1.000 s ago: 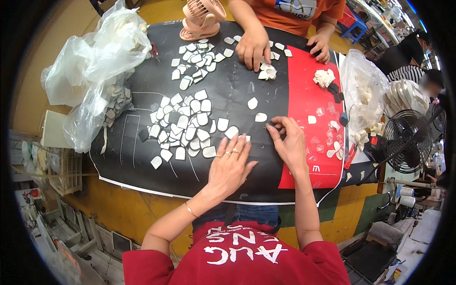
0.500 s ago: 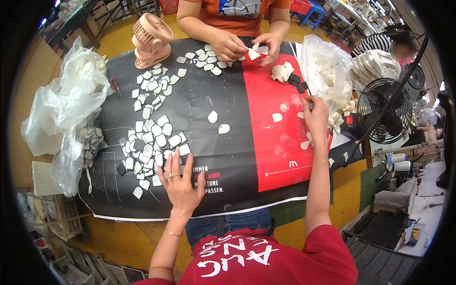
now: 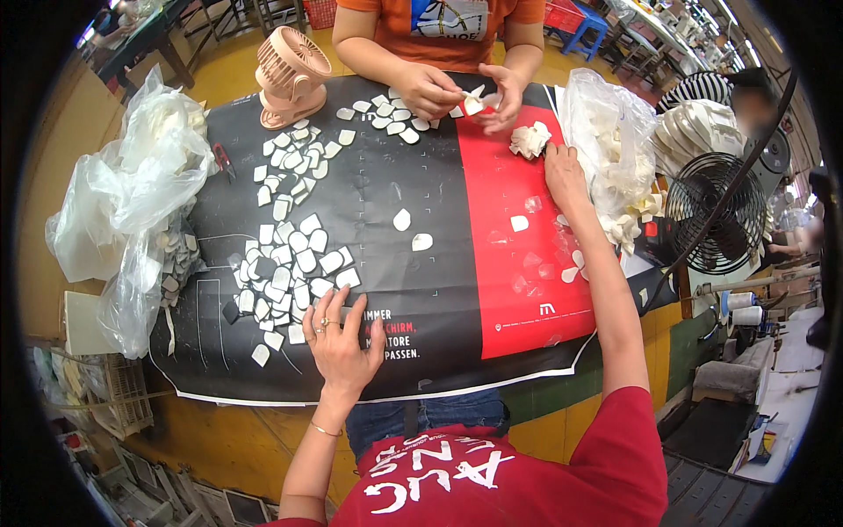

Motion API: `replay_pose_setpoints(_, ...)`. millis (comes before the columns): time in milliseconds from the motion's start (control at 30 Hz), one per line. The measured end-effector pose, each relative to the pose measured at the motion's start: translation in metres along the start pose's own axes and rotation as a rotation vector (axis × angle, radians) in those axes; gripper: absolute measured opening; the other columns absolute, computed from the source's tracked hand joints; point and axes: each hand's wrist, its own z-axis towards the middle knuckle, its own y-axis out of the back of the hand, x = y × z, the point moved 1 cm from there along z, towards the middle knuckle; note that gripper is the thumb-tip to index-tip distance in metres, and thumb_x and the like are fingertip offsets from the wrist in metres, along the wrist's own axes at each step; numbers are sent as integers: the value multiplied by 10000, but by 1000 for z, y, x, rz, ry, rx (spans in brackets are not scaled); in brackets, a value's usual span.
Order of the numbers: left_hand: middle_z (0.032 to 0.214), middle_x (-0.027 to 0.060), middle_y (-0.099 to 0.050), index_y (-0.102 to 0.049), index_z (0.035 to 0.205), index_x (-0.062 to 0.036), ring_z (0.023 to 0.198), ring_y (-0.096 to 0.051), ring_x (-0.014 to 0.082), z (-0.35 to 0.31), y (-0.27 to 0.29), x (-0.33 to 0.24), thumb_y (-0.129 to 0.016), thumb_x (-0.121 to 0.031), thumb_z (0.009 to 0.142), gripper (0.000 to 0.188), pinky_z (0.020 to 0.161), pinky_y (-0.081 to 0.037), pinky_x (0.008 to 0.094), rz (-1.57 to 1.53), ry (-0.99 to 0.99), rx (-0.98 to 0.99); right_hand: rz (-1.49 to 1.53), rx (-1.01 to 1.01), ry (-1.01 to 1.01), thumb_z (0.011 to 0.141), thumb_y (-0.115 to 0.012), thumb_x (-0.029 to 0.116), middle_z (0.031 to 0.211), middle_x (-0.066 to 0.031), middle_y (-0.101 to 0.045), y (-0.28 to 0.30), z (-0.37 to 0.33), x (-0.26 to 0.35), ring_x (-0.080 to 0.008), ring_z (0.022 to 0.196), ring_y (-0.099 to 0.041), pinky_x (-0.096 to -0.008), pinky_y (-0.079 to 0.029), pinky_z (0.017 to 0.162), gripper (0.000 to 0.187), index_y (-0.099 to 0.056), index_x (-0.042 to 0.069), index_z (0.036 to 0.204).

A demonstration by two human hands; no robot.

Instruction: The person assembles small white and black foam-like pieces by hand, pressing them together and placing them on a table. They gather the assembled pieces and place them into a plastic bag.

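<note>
My left hand lies with its fingers spread at the near right edge of a pile of small white pieces, rounded at one end and dark-edged. Its fingertips touch or nearly touch the closest pieces. On the far right of the red area, my right hand reaches over the place of the small black pieces, which it mostly covers. Its fingers look extended and bent downward; their tips are hard to make out. Right beside them is a bunch of crumpled white pieces. Two single white pieces lie mid-table.
Across the table a co-worker's hands hold a whitish piece. A pink fan stands at the far left, near red-handled snips. Plastic bags flank the table. A black fan and a cable are at right.
My right hand has moved away from me, from the red area's right edge to the black pieces. My left hand stays by the pile, and the view has shifted slightly.
</note>
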Motion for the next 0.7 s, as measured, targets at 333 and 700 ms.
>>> replay_pose_setpoints(333,1283,126,-607,-704,1112,-68,1267,-510,331,0,1,-1,-693,-237,845,316,1109,-289,474,-27,-10,-18,325,-183,-66,979,-498,103,956,-225,-644,6,-17,-35,-396,938,-616,-491,-498,822,191,-633,2,1071)
replay_pose_setpoints(700,1283,118,-607,-704,1119,-74,1259,-514,324,0,3,-3,-691,-226,843,315,1113,-286,474,-23,-2,-25,545,-88,-210,1009,-545,223,838,-158,-687,65,-12,1,-326,755,-653,-427,-507,719,262,-698,19,1068)
